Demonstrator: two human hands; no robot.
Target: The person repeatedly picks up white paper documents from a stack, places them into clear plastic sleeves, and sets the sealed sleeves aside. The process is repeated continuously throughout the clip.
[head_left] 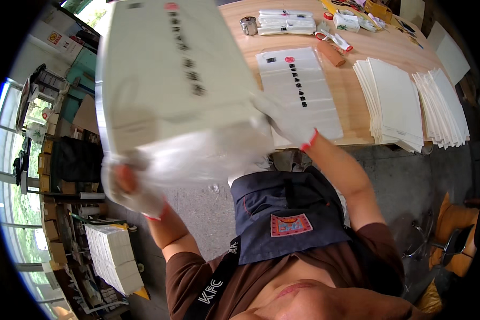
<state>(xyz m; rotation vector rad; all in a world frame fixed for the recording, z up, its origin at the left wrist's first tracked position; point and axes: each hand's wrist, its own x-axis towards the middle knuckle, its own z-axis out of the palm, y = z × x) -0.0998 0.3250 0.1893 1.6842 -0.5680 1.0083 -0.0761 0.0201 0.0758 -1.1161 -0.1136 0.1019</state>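
Note:
A clear plastic bag (160,74) with dark printing and a red round mark is lifted in front of me, tilted and blurred, with a flat pale sheet or stack inside. My left hand (136,189), in a white glove with a red cuff, is closed on its near left corner; a blurred orange-red patch shows at the fingers. My right hand (288,125), gloved alike, grips the bag's right edge near the bottom, its fingertips partly hidden. Loose, crumpled film hangs between both hands. Another printed plastic bag (306,90) lies flat on the table, just beyond my right hand.
The wooden table (352,90) carries fanned white sheets (394,101) and a second stack (442,106) at the right. Farther back are a metal cup (248,25), bundled plastic bags (285,22), a terracotta-coloured block (330,54) and gloves (334,39). A paper stack (112,256) stands left.

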